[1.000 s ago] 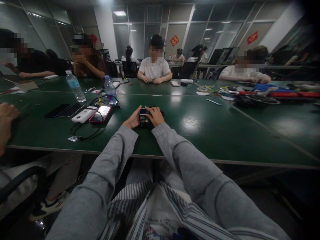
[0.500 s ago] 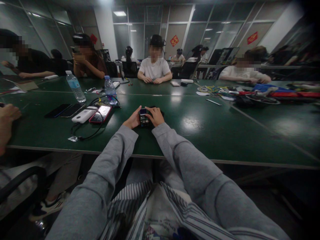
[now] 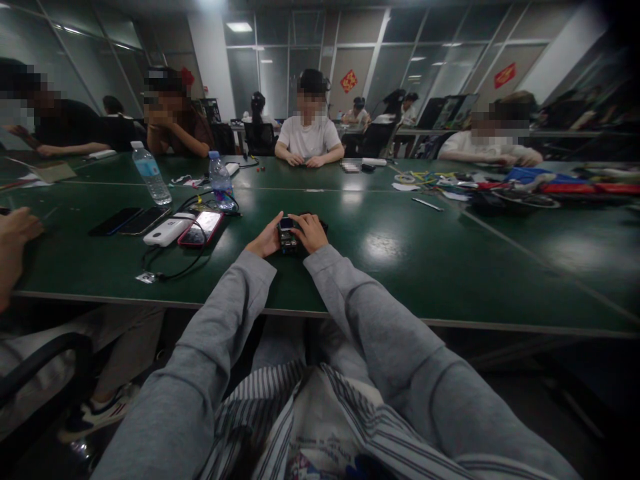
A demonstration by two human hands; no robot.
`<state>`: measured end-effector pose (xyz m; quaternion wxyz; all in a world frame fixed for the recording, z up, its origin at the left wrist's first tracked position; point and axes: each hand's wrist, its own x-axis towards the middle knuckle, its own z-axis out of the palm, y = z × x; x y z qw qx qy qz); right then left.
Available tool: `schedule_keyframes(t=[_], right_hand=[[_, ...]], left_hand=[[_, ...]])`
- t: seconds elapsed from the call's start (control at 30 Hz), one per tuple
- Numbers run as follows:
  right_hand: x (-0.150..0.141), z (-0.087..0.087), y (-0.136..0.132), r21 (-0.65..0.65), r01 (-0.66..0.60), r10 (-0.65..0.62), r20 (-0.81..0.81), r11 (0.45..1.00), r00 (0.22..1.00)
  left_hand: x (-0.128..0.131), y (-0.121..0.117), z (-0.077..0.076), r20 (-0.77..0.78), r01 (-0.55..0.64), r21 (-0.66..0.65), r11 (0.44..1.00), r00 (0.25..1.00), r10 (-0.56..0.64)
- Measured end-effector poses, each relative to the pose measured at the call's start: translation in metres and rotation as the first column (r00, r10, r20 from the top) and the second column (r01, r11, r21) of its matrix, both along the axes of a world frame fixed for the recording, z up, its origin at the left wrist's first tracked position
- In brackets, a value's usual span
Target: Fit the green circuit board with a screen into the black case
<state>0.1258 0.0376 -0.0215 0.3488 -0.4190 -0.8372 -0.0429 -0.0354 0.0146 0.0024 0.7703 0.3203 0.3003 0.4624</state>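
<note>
Between my hands, near the table's front edge, is a small dark circuit board (image 3: 289, 245) with metal ports facing me and a little screen (image 3: 286, 223) on top. My left hand (image 3: 267, 238) grips its left side, thumb along the edge. From the right, my right hand (image 3: 312, 231) bends over it, its index finger and thumb against the screen's right edge. Something dark shows partly behind my right hand; I cannot make out what it is.
Left of my hands lie a red-edged phone (image 3: 201, 229), a white power bank (image 3: 169, 230) with a black cable, and two dark phones (image 3: 145, 220). Two water bottles (image 3: 151, 175) stand behind. Loose cables (image 3: 425, 179) and a pen (image 3: 427, 205) lie at right. A neighbour's hand (image 3: 20, 230) is at far left.
My right index finger and thumb have shifted slightly left on the screen's edge. My left hand and the circuit board stay in place.
</note>
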Motion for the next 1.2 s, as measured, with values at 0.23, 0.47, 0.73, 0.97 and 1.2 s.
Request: schedule_keyframes(t=[0.23, 0.47, 0.73, 0.97, 1.2], right_hand=[[-0.0019, -0.0007, 0.0023, 0.01, -0.003, 0.003, 0.004, 1.0, 1.0], [-0.0008, 0.0012, -0.0005, 0.019, 0.0, 0.0, 0.003, 1.0, 1.0], [0.0004, 0.0011, -0.0012, 0.019, -0.006, 0.007, -0.028, 1.0, 1.0], [0.0014, -0.0006, 0.0006, 0.011, -0.008, 0.008, -0.032, 1.0, 0.999], [0.0036, -0.0057, 0.0082, 0.018, 0.018, -0.015, -0.117, 1.0, 0.993]], left_hand=[[0.0013, -0.0018, 0.0019, 0.005, -0.016, -0.021, 1.0, 1.0, 0.017], [-0.0006, 0.0007, -0.0005, -0.017, -0.008, 0.003, 1.0, 1.0, 0.008], [-0.0006, -0.0029, 0.0037, 0.015, -0.026, -0.037, 0.999, 1.0, 0.027], [-0.002, -0.0002, 0.001, 0.024, -0.024, -0.039, 0.999, 0.999, 0.025], [-0.0051, 0.0036, -0.0018, 0.026, 0.001, -0.047, 0.999, 1.0, 0.001]])
